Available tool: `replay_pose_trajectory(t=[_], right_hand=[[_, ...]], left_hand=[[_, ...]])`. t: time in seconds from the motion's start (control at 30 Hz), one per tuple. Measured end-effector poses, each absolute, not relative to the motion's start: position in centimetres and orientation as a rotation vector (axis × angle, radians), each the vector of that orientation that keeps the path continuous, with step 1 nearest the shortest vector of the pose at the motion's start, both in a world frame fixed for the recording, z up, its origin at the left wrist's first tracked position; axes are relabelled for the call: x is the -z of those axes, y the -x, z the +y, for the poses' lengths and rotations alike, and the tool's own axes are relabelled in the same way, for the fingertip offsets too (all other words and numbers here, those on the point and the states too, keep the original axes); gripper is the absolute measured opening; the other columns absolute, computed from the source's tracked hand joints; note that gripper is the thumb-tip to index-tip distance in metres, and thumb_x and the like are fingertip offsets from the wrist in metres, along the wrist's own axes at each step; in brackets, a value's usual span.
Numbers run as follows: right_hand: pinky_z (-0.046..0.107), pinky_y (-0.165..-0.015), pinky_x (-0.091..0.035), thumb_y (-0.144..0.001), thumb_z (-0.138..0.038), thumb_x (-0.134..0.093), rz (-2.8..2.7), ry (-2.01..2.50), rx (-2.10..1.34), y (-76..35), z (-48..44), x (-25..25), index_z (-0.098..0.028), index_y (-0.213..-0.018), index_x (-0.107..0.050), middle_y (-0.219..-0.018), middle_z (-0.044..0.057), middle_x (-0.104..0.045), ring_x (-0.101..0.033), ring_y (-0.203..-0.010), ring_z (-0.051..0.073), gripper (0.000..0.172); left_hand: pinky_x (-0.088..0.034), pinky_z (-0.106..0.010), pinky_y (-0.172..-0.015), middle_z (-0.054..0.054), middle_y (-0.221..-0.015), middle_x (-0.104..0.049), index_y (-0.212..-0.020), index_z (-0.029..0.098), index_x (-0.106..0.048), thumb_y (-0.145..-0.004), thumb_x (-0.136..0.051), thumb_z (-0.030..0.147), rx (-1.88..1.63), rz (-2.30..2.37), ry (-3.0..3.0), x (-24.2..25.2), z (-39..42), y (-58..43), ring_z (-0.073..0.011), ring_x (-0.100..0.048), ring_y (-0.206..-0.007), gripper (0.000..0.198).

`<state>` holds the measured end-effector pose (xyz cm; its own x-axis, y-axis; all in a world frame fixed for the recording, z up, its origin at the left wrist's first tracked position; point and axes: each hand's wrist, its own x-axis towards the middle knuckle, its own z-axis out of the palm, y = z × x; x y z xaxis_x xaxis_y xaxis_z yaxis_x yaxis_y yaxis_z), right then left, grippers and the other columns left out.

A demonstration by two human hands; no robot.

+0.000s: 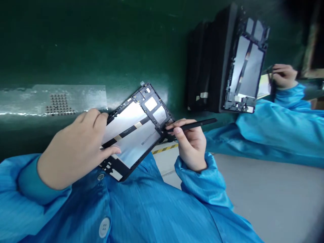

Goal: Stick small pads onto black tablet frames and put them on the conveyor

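My left hand grips the lower left end of an opened tablet housing, its thumb lying over the silvery inner face. The housing is tilted, with a dark ribbon cable running along its middle. In my right hand are black tweezers, pinched between thumb and fingers. Their tip meets the right edge of the housing near a corner; what lies right at the tip is too small to make out.
A clear strip with rows of small dark pieces lies on the green table at left. Black trays stand at right, another tablet housing leaning on them. Beyond is a co-worker's hand and blue sleeve.
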<state>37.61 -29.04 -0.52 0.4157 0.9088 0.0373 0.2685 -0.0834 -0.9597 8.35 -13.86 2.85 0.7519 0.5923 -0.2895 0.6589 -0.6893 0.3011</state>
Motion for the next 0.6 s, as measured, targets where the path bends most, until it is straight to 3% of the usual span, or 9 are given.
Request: replay_pose_trajectory(t=[0.17, 0.3, 0.43, 0.53, 0.6], right_hand=[[0.028, -0.086, -0.065, -0.108, -0.020, -0.072, -1.088, 1.541, -0.747, -37.3, -29.1, 0.8, -0.027, -0.114, -0.073, -0.101, 0.002, -0.078, -0.077, -0.097, 0.016, 0.009], [0.033, -0.087, -0.064, -0.110, -0.022, -0.069, -1.089, 1.572, -0.758, -36.9, -29.2, 0.5, -0.028, -0.116, -0.071, -0.104, 0.002, -0.076, -0.077, -0.099, 0.018, 0.009], [0.040, -0.090, -0.061, -0.107, -0.019, -0.069, -1.213, 1.680, -0.613, -37.2, -29.3, 0.3, -0.029, -0.116, -0.074, -0.106, 0.004, -0.078, -0.077, -0.100, 0.022, 0.014], [0.045, -0.091, -0.062, -0.103, -0.020, -0.062, -1.041, 1.703, -0.456, -36.6, -30.8, 0.2, -0.027, -0.097, -0.074, -0.105, 0.006, -0.077, -0.076, -0.104, 0.026, 0.015], [0.038, -0.077, -0.061, -0.099, -0.018, -0.061, -1.017, 1.751, -0.578, -34.7, -32.6, -0.1, -0.026, -0.088, -0.071, -0.094, 0.004, -0.076, -0.075, -0.088, 0.023, 0.017]], left_hand=[[-0.061, -0.055, -0.086, -0.018, -0.128, -0.066, -0.128, 0.023, -0.060, -0.086, -0.077, 0.069, 0.232, 0.970, -2.502, -2.9, -13.5, -7.8, -0.0446, -0.070, -0.114, 0.065], [-0.058, -0.058, -0.090, -0.019, -0.127, -0.063, -0.129, 0.022, -0.062, -0.094, -0.055, 0.087, 0.188, 0.991, -2.411, -2.8, -13.4, -7.8, -0.0459, -0.068, -0.115, 0.075], [-0.058, -0.059, -0.088, -0.017, -0.122, -0.063, -0.125, 0.025, -0.065, -0.087, -0.037, 0.105, 0.149, 1.001, -2.380, -2.0, -12.8, -7.4, -0.0440, -0.067, -0.108, 0.093], [-0.060, -0.060, -0.088, -0.017, -0.117, -0.064, -0.125, 0.025, -0.067, -0.087, -0.046, 0.103, 0.111, 0.970, -2.405, -1.3, -13.1, -7.2, -0.0431, -0.067, -0.107, 0.089], [-0.062, -0.062, -0.096, -0.018, -0.121, -0.065, -0.136, 0.023, -0.065, -0.090, -0.059, 0.093, 0.054, 0.989, -2.412, -1.2, -14.4, -7.4, -0.0450, -0.067, -0.116, 0.085]])
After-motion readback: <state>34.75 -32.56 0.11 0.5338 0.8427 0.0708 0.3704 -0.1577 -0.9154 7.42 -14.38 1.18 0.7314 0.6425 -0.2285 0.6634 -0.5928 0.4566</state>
